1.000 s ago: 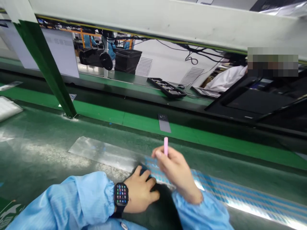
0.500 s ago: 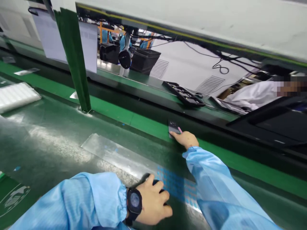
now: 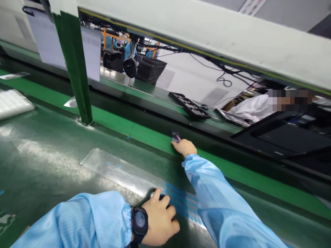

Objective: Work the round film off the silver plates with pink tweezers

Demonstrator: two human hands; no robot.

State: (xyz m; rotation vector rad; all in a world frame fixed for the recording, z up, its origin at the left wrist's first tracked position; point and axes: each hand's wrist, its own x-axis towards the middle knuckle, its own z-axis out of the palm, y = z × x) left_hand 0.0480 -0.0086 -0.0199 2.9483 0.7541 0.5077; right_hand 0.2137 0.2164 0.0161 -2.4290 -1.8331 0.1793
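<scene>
Pink stick (image 3: 178,138) held in closed grip of right hand (image 3: 184,147), touching dark card (image 3: 175,135) on far green strip of table (image 3: 51,162); left hand (image 3: 160,220) curled on blue-printed film (image 3: 181,203), grip unclear; clear film sheet (image 3: 116,170) lies flat alongside.

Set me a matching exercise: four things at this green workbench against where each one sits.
Things:
1. black smartwatch
2. black slotted tray
3. left hand
4. right hand

Places:
A. on the far green ledge
B. over blue-printed clear film
C. at a small dark rectangular card
D. beside a light blue sleeve cuff

Pairs: 1-D, 2-A, 3-B, 4-C
</scene>
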